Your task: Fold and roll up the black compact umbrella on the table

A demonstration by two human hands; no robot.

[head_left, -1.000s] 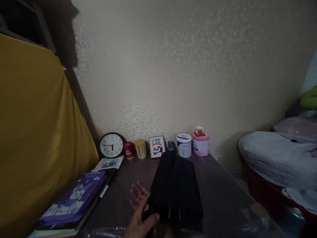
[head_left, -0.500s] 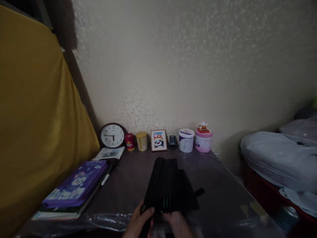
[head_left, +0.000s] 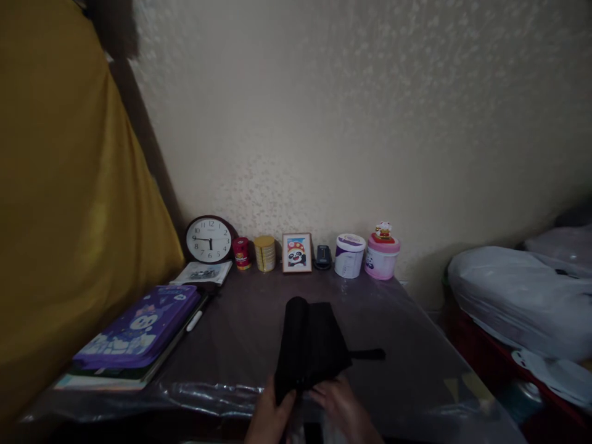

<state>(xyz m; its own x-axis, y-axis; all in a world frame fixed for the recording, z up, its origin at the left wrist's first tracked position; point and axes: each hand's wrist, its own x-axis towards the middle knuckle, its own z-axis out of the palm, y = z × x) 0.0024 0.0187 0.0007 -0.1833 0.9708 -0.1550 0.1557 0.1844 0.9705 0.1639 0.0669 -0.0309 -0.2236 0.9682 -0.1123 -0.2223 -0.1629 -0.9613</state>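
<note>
A black folded umbrella (head_left: 309,345) lies on the dark table (head_left: 407,345), its canopy gathered and its strap (head_left: 367,354) sticking out to the right. My left hand (head_left: 271,419) grips its near end from the left, fingers curled round the fabric. My right hand (head_left: 345,410) rests on the near right side of the canopy, fingers closed over the folds. Both wrists run off the bottom edge.
Along the wall stand a round clock (head_left: 208,240), a red tin (head_left: 241,253), a gold tin (head_left: 265,253), a panda picture (head_left: 296,252), a white tub (head_left: 349,254) and a pink tub (head_left: 382,259). A purple book (head_left: 139,324) lies left. Yellow cloth (head_left: 60,203) hangs left; plastic-wrapped bundles (head_left: 518,296) sit right.
The umbrella's canopy has been drawn tighter and narrower, and its teal marks no longer show. Both hands now hold its near end; a second ago only the left hand showed.
</note>
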